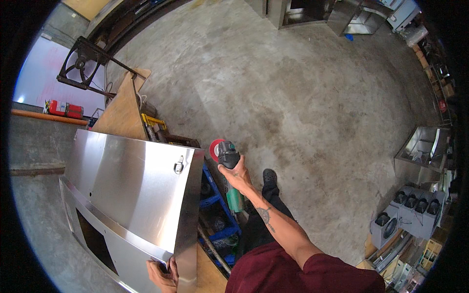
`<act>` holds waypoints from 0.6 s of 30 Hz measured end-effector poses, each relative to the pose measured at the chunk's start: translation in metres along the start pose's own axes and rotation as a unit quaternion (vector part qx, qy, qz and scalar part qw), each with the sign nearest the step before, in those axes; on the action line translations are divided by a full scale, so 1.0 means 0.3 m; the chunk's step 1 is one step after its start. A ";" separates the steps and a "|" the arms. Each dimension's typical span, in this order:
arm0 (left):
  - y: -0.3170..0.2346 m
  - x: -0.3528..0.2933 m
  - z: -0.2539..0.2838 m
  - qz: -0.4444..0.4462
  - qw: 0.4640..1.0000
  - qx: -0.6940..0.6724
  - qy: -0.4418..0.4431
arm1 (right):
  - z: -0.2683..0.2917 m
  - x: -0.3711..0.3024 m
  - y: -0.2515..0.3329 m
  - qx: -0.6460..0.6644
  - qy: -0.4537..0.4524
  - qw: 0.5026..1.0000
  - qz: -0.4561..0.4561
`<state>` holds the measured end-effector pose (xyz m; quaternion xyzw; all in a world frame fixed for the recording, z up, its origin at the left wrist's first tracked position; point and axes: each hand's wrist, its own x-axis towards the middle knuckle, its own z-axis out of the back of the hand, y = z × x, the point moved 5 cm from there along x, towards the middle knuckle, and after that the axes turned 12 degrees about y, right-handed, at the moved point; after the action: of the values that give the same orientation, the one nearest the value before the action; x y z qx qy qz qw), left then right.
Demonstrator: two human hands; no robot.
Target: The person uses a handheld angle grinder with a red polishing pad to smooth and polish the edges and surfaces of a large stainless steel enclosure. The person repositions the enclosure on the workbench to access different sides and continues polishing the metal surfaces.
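The right hand [237, 173] is closed around one angle grinder [228, 155], fingers and thumb wrapped on its dark head; the one red disc [214, 150] sits to the left of that hand, and the green body [235, 201] lies under the wrist. The left hand [163, 277], lower and to the left, has its fingers bent at the near corner of one steel box [134, 190] — what is under them is hidden, so I cannot tell how firmly they hold. Ahead of the left hand the box bears one latch [179, 165]; to that hand's left is one dark rectangular opening [95, 239]. The box's right edge runs forward from the left hand and ends near the disc, apart from it. Between the hands, lower down, stands one blue rack [211, 200]. One dark shoe [269, 178] shows just right of the right hand — beyond it, concrete floor [312, 112] spreads wide, ahead and rightward, giving room for moving
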<state>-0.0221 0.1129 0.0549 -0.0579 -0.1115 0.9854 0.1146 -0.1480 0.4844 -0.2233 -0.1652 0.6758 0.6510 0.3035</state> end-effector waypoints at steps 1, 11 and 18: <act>0.012 0.004 0.001 -0.002 1.000 0.010 0.006 | 0.005 -0.009 0.002 0.019 0.006 1.000 -0.004; 0.021 0.003 0.000 -0.020 1.000 0.015 0.003 | 0.008 -0.015 0.020 0.049 0.018 0.999 0.008; 0.008 -0.009 0.010 -0.004 1.000 0.013 0.005 | -0.010 -0.010 0.033 0.071 0.041 0.997 -0.001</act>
<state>-0.0203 0.1095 0.0574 -0.0611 -0.0984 0.9860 0.1197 -0.1524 0.4819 -0.2137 -0.1703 0.7324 0.5934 0.2871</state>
